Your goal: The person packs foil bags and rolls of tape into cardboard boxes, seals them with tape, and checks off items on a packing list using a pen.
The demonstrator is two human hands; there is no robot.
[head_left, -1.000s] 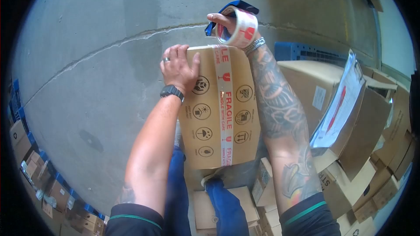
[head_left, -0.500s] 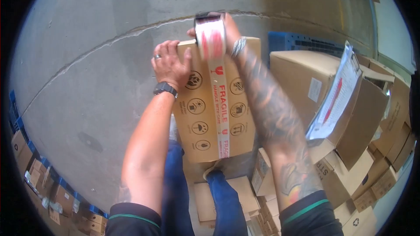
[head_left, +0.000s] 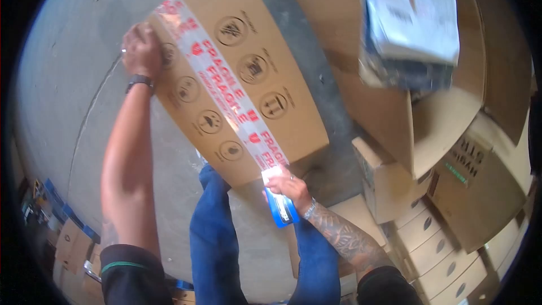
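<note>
A brown cardboard box (head_left: 293, 90) with printed handling symbols stands tilted in view before my legs. White and red FRAGILE tape (head_left: 217, 82) runs along its top from the far edge to the near one. My left hand (head_left: 141, 51) rests on the box's far left corner, its fingers bent over the edge; nothing else shows in it. At the near edge my right hand (head_left: 289, 187) grips a tape dispenser with a blue part (head_left: 281, 210), where the tape strip ends.
Open cardboard boxes (head_left: 389, 130) stand on the right, with papers on a clipboard (head_left: 412, 17) over them. Smaller stacked cartons (head_left: 440, 248) are at the lower right. More boxes (head_left: 73, 243) and a blue pallet (head_left: 59, 197) lie at the lower left.
My right hand has come from the box's far edge to its near edge with the dispenser. The box appears turned and larger in view. My left hand stays at the far left corner.
</note>
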